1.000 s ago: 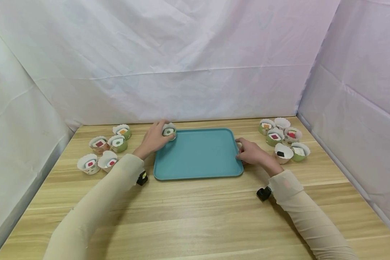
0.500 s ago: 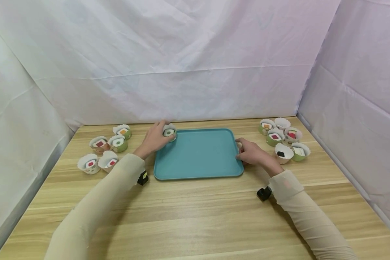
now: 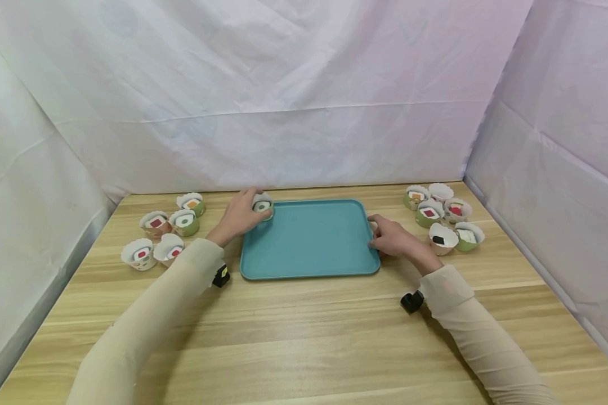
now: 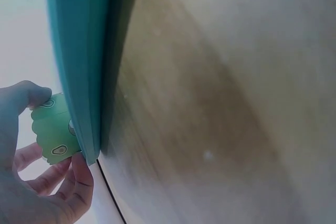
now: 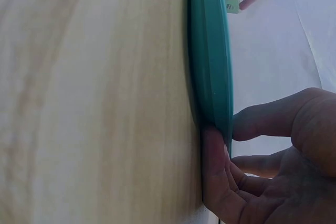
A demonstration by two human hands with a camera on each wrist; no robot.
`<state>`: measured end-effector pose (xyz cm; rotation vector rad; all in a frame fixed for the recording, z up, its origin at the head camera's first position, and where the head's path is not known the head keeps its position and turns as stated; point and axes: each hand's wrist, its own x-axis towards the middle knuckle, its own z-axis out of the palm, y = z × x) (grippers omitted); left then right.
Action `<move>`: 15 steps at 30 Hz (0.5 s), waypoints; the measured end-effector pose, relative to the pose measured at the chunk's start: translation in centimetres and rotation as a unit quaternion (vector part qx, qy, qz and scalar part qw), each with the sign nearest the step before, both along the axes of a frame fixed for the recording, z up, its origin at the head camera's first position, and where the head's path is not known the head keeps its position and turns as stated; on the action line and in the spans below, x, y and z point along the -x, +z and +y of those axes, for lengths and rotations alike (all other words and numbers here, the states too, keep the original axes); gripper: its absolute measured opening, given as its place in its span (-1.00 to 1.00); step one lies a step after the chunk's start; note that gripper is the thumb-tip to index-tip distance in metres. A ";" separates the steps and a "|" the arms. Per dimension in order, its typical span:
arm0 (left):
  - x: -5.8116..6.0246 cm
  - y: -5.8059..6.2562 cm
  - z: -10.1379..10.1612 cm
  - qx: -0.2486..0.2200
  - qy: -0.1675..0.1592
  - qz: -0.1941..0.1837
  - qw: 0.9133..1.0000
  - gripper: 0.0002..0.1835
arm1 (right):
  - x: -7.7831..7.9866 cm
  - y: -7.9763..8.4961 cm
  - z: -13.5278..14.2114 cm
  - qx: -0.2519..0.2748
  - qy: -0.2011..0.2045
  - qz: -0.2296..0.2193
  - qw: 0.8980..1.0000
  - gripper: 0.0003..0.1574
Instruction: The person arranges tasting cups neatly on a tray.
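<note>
My left hand holds a green paper baking cup at the back left corner of a teal tray. Inside the cup lies a white piece with a green ring. In the left wrist view the cup shows an avocado print, thumb on one side and fingers on the other, its base right at the tray's rim. The tray's right edge is pinched by my right hand. In the right wrist view the thumb is on the rim and fingertips reach under the tray.
Several paper cups with white, red or orange pieces stand left of the tray. Another cluster of cups is at the right, beyond the right hand. A white cloth hangs behind the wooden table and along both sides.
</note>
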<state>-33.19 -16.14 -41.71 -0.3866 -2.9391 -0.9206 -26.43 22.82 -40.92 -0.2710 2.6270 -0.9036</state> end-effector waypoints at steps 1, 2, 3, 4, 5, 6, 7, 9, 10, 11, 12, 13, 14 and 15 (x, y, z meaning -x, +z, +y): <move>0.0 0.0 0.0 0.002 0.000 -0.001 1.000 -0.28 | 0.0 0.0 0.0 0.000 -0.001 0.000 1.000 -0.07; 0.0 0.1 0.0 0.003 -0.001 -0.001 1.000 -0.28 | 0.0 0.0 0.0 0.000 -0.001 0.000 1.000 -0.07; 0.0 0.1 0.1 0.005 -0.002 -0.002 1.000 -0.28 | 0.0 -0.1 0.0 0.001 -0.001 0.000 1.000 -0.07; 0.0 0.2 0.1 0.006 -0.002 -0.002 1.000 -0.28 | 0.0 -0.1 0.1 0.002 -0.002 0.000 1.000 -0.07; 0.0 0.2 0.1 0.008 -0.003 -0.002 1.000 -0.28 | 0.0 -0.1 0.1 0.003 -0.002 0.000 1.000 -0.07; 0.0 0.2 0.1 0.010 -0.004 -0.001 1.000 -0.28 | 0.0 -0.1 0.1 0.003 -0.002 0.000 1.000 -0.07; 0.0 0.2 0.1 0.012 -0.004 -0.001 1.000 -0.28 | 0.0 -0.1 0.1 0.004 -0.002 0.000 1.000 -0.07; 0.0 0.2 0.1 0.015 -0.004 -0.001 1.000 -0.28 | 0.0 -0.1 0.1 0.005 -0.002 -0.001 1.000 -0.07; 0.0 0.2 0.1 0.018 -0.004 -0.001 1.000 -0.28 | 0.0 -0.1 0.1 0.005 -0.002 -0.001 1.000 -0.07; 0.0 0.2 0.1 0.020 -0.003 -0.001 1.000 -0.29 | 0.0 -0.1 0.1 0.005 -0.002 -0.002 1.000 -0.07; 0.0 0.2 0.1 0.022 -0.003 -0.002 1.000 -0.29 | 0.0 -0.1 0.1 0.005 -0.002 -0.003 1.000 -0.07; 0.0 0.2 0.1 0.023 -0.003 -0.003 1.000 -0.29 | 0.0 -0.1 0.1 0.005 -0.002 -0.003 1.000 -0.07; 0.0 0.1 0.1 0.023 -0.003 -0.003 1.000 -0.28 | 0.0 -0.2 0.1 0.005 -0.002 -0.003 1.000 -0.07; 0.0 0.1 0.1 0.023 -0.002 -0.004 1.000 -0.28 | 0.0 -0.2 0.2 0.005 -0.003 -0.003 1.000 -0.07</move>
